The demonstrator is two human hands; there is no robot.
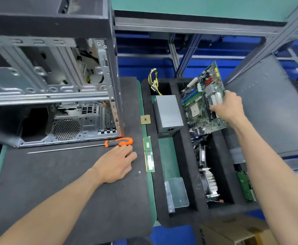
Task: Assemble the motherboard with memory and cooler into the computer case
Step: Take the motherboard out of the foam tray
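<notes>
One hand, the right hand (228, 107), grips the motherboard (205, 99) by its right edge, fingers curled round it, holding it tilted above the foam tray (185, 167), well apart from the computer case (47, 85). It looks light and stiff yet fragile, so edges are the safe hold, away from the socket and slots. The left hand (117, 163) rests loosely on the mat, holding nothing, fingertips touching the screwdriver (119, 142). A memory stick (149, 154) lies just beside it; the cooler (210, 183) sits in the tray.
</notes>
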